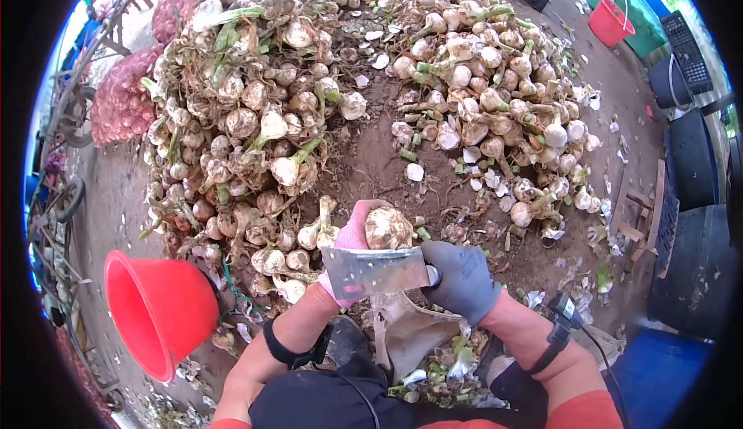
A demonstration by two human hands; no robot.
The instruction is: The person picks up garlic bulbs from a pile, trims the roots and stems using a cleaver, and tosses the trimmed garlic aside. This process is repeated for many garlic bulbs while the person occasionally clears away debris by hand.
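My left hand (354, 233), in a pink glove, is closed around a large garlic bulb (388, 229) with dirt on its skin. In my right hand (464, 280), gloved in grey, is the handle of a cleaver (381, 273). Its broad blade points left, crosses in front of my left hand and hides part of it. The blade's upper edge overlaps the lower side of the bulb. Just left of my left hand, more garlic bulbs (308, 235) lie at the foot of a large heap of garlic with stalks (240, 123).
A second garlic heap (495, 81) lies to the right, its stalks mostly short. A red bucket (166, 313) is tipped at the lower left. Beyond stand a small red bucket (611, 20), dark tubs (691, 158) and red net sacks (124, 100). Trimmings (457, 367) lie below my hands.
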